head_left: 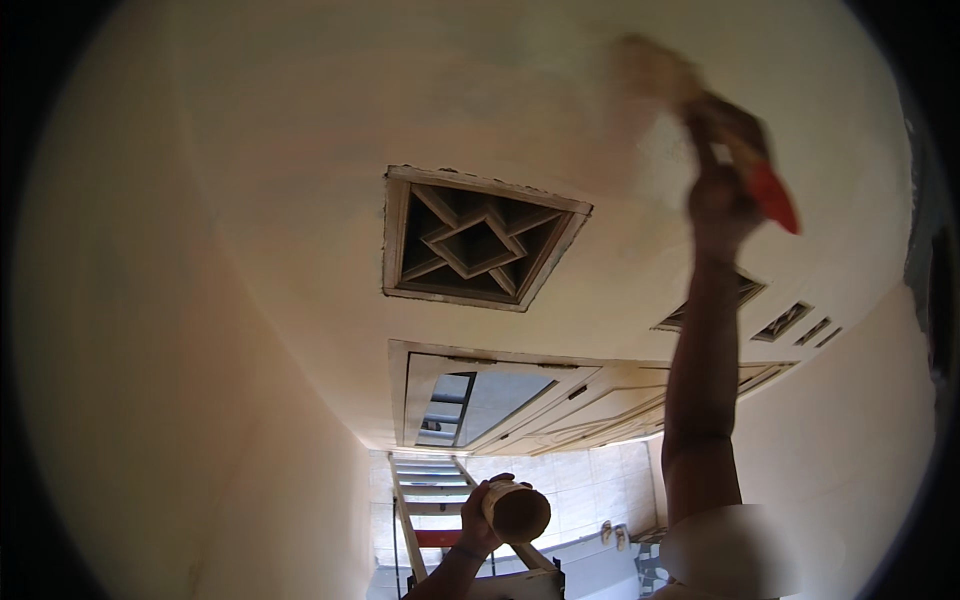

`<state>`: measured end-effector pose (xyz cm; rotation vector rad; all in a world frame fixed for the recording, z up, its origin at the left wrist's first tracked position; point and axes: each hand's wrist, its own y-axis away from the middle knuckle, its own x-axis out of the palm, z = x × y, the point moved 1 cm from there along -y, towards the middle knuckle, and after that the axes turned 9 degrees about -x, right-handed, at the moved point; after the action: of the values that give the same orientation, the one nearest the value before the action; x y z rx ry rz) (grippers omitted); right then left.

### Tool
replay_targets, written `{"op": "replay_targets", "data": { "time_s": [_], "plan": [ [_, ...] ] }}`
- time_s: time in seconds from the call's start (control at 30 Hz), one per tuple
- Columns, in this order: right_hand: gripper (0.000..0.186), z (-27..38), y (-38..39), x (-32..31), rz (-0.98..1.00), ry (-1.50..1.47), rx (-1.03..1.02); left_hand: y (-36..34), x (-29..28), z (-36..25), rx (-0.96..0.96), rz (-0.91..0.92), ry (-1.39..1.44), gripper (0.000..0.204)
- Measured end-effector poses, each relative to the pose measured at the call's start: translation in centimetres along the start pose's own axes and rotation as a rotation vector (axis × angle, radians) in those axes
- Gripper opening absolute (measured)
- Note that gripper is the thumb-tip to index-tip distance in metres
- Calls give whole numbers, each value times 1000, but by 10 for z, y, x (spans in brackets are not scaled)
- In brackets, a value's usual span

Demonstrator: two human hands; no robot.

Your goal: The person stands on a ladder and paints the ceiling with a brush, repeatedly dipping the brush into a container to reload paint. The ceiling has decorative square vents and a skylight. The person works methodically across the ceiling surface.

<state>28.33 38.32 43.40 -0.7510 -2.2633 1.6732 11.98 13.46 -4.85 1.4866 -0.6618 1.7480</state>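
My right hand (724,165) is raised high at the upper right, its fingers closed round the handle of a paintbrush (775,200). The handle's end is red. Blurred by motion, the pale bristle end is up against or very close to the cream wall (480,110); I cannot tell which. Low in the middle, my left hand (476,518) grips a pale round tub (521,514) by its side. The tub's mouth faces up, and its inside looks dark, so what it holds cannot be made out.
A square lattice vent (478,240) with a wooden frame is set in the wall. Further vents (782,321) lie right of my forearm. Below are a panelled wooden door (560,405) and a glass pane (490,400). A stepladder (430,492) stands beneath me; sandals (613,534) lie on the tiled floor.
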Motion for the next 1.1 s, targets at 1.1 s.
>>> {"op": "replay_targets", "data": {
  "time_s": [1.1],
  "plan": [
    [21, 68, -4, 101, 750, -90, -289, -4, -9, -1, 168, 32, -90, 44]
  ]
}}
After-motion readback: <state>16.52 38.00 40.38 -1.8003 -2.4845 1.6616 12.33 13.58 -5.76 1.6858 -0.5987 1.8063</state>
